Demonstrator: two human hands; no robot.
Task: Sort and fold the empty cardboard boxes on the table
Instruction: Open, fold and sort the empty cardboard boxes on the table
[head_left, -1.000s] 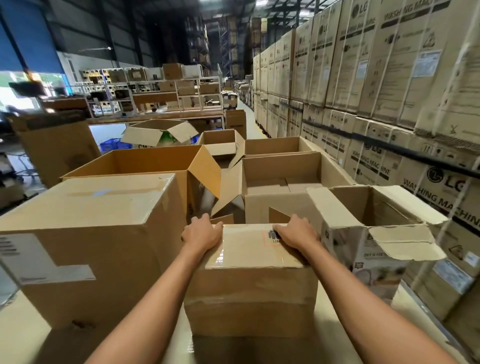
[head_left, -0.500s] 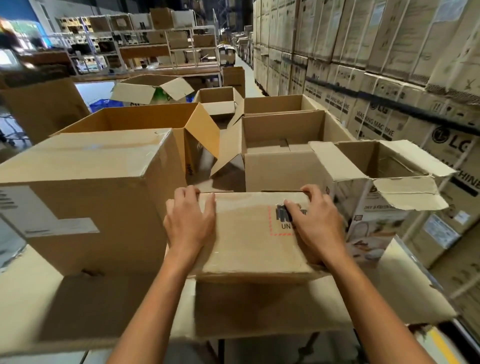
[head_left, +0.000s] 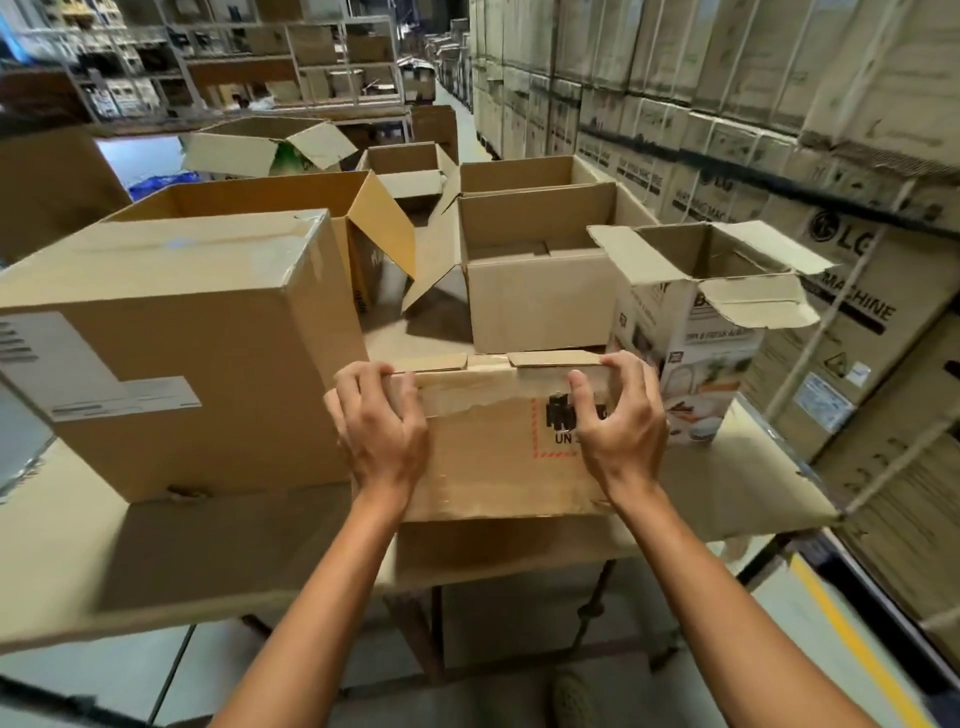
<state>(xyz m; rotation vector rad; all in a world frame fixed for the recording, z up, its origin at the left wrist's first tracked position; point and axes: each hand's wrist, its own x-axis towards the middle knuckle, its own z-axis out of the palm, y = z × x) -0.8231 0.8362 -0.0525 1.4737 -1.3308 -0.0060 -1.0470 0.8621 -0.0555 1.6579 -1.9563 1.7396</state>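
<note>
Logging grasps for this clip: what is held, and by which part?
The small taped box, gripped along its upper edge: left hand at the left corner, right hand at the right, fingers curled over it.

Person visible as two arms only. Left hand (head_left: 382, 431) and right hand (head_left: 621, 426) bare, tendons ridged across the backs. Left forearm (head_left: 322, 597) and right forearm (head_left: 717, 597) lean, uncovered to the frame's lower edge.

Tall stacks of printed cartons (head_left: 753, 93) fill the right side of the frame. Metal shelving (head_left: 291, 62) stands in the upper left. A narrow aisle (head_left: 448, 101) runs away at top centre. The grey floor (head_left: 795, 639) at the bottom carries a yellow line (head_left: 857, 644) at lower right.
</note>
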